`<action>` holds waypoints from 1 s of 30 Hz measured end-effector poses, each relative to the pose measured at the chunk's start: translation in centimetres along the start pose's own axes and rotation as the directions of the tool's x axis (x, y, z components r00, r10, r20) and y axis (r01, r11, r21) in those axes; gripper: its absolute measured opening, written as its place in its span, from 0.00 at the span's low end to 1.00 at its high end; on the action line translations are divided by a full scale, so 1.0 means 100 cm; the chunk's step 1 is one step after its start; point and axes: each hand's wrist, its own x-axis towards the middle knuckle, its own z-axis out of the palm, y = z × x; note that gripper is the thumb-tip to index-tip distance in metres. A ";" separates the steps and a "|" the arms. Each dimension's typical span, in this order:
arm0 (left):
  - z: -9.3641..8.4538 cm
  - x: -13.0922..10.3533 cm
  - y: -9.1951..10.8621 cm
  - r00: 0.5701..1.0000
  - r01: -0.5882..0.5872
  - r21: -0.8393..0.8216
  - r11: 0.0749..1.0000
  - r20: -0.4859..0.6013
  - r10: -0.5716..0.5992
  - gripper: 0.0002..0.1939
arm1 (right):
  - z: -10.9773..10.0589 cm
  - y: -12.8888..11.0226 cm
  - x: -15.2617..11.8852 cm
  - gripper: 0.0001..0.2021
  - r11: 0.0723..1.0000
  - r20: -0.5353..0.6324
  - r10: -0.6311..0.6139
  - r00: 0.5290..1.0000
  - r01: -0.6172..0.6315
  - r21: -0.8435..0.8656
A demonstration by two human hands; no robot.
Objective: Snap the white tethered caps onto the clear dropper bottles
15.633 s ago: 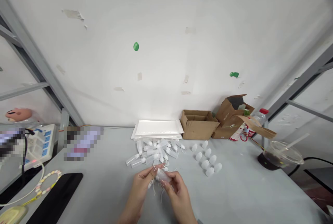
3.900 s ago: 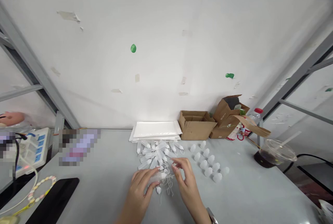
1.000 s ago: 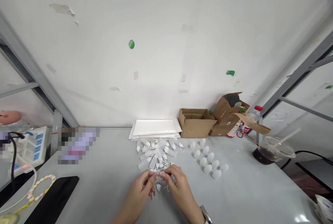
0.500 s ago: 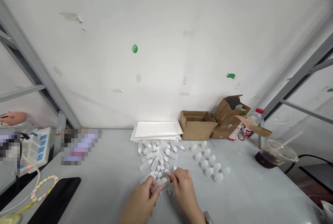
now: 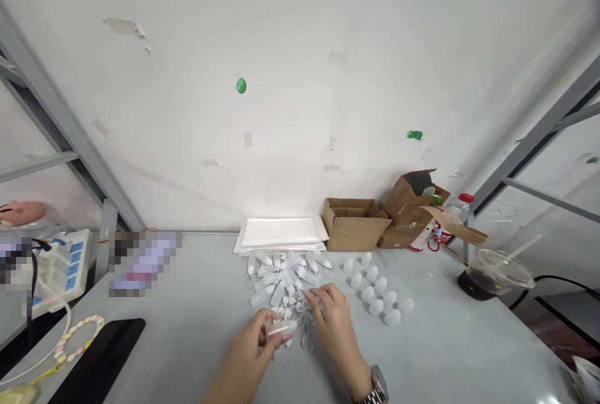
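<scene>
In the lower middle of the head view, my left hand (image 5: 255, 341) is closed round a small translucent plastic bottle (image 5: 281, 328), held nearly level with its narrow end to the right. My right hand (image 5: 334, 316) is at the right side of a heap of small white caps with loops (image 5: 290, 307). Its thumb and fingertips are bent together at the heap, and I cannot make out what is between them. Just behind the caps lies a pile of similar translucent bottles (image 5: 285, 274). On the right, several white egg-shaped pieces (image 5: 375, 308) stand on the grey table (image 5: 187, 323).
A stack of white envelopes (image 5: 284, 233) lies against the wall, beside an open cardboard box (image 5: 355, 232) and a brown paper bag (image 5: 405, 216). At the right is a lidded drink cup (image 5: 482, 279). A black phone-like slab (image 5: 100, 363) and bead bracelet (image 5: 70, 336) lie left.
My right hand has moved away from the bottle, up and slightly right to the caps. My left hand has shifted slightly left, still holding the bottle.
</scene>
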 end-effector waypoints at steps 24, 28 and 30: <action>-0.011 0.028 -0.038 0.993 -0.050 0.603 0.796 -0.058 0.107 0.11 | -0.141 0.083 -0.033 0.21 0.760 -0.441 0.548 0.711 -0.643 -0.094; -0.008 0.030 -0.036 0.992 -0.059 0.614 0.787 -0.052 0.115 0.10 | -0.132 0.109 -0.043 0.14 0.688 -0.330 0.629 0.704 -0.702 -0.186; -0.006 0.031 -0.036 0.991 -0.057 0.622 0.781 -0.060 0.121 0.10 | -0.122 0.116 -0.045 0.13 0.695 -0.283 0.628 0.725 -0.686 -0.217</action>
